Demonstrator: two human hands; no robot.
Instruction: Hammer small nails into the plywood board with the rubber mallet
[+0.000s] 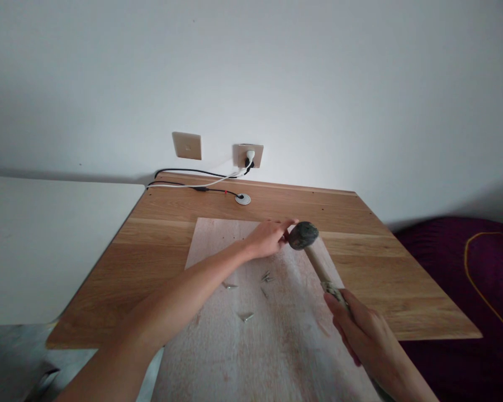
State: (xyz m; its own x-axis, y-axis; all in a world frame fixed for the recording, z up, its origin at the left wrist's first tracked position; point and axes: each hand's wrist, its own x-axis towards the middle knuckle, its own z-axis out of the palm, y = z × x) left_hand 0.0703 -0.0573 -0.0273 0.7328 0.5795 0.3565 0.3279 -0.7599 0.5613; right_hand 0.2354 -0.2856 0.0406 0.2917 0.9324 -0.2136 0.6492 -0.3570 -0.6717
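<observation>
Head view shows the right hand (356,321) closed around the handle of a mallet (317,262), whose dark head appears right by the fingertips of the other hand. The left hand (267,237) is over the far part of a pale board (276,340), its fingers bent (whether they pinch anything, I cannot tell). Several small metal fasteners (248,317) lie loose on the board, closer to the person than the left hand. The board rests on a wooden table (381,257), near a wall socket (257,154) with plugs in it.
</observation>
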